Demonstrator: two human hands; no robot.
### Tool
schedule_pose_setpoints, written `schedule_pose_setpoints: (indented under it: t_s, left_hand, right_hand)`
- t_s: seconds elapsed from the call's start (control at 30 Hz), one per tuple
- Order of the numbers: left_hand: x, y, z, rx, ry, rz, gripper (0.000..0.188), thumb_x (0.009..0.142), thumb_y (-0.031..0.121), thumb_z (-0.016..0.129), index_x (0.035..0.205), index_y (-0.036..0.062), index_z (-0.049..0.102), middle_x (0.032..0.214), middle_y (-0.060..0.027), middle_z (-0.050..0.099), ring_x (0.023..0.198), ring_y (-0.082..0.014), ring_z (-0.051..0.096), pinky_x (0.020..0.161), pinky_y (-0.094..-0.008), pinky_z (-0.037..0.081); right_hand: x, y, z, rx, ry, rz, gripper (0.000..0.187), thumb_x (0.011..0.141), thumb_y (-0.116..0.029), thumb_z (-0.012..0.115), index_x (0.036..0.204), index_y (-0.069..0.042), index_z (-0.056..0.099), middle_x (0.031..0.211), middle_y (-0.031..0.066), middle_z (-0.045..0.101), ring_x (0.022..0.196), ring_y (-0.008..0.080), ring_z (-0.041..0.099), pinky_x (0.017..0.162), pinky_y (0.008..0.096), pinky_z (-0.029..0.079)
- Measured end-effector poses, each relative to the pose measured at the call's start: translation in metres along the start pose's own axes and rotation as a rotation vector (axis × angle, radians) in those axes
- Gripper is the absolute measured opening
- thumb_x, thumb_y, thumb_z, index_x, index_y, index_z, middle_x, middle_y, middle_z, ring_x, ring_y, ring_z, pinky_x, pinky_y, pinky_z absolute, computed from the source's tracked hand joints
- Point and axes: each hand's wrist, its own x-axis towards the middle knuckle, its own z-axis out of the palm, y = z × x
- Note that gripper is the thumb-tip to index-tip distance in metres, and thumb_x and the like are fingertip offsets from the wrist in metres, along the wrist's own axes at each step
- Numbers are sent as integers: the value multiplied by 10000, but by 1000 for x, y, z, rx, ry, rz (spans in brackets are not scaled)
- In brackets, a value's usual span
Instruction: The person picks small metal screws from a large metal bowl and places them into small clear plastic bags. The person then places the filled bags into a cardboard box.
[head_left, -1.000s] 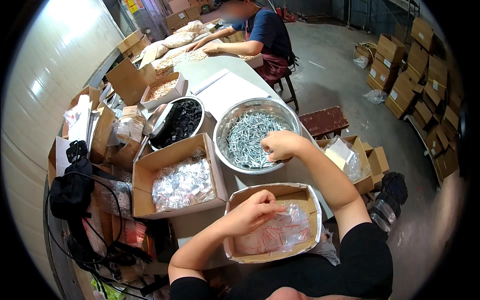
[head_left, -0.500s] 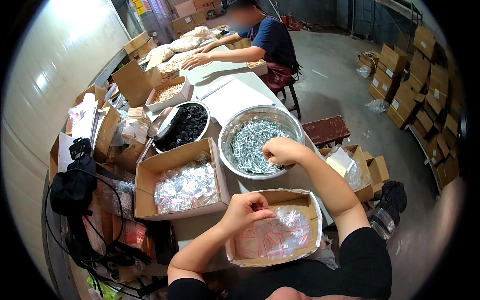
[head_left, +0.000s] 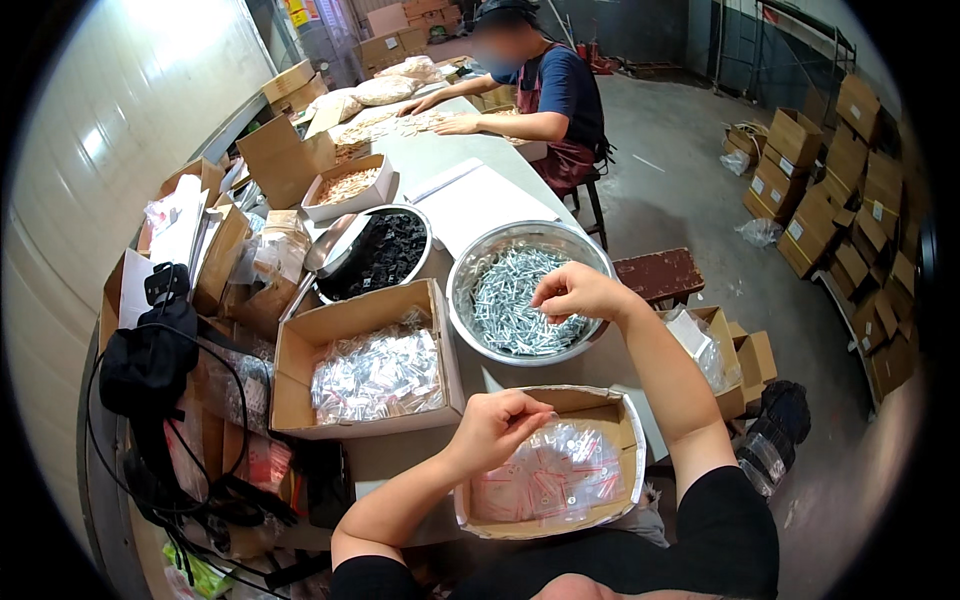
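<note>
Right hand, the nearer one, over metal bowl, fingers pinched, any hold unclear, loose screws lying below and leftward, axes jumbled; left hand pinched above clear bags, contents indiscernible.

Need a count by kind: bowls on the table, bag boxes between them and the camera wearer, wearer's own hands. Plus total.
Bowls: 2 (screw bowl, black-parts bowl)
Boxes: 2 (big bag box, small bag box)
Hands: 2 (left hand, right hand)
Total: 6
</note>
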Motion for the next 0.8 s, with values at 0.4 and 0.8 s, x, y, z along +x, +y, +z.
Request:
schedule_pose_setpoints:
  t_s: [0.4,0.8]
  left_hand:
    - [4,-8,-2,-292,126,-117,159,883,131,699,889,-27,714,724,-30,627,665,-66,540,599,-225,438]
    - [5,-18,-2,-449,-36,-336,196,918,113,658,1067,-8,700,842,-4,641,732,-49,537,627,-198,432]
  right_hand:
    - [-3,-3,-5,194,-21,59,114,823,-70,675,917,-6,679,797,52,686,716,103,668,673,230,557]
    - [-2,-2,-3,88,-4,84,115,805,-28,658,900,32,682,755,70,677,665,109,652,613,227,540]
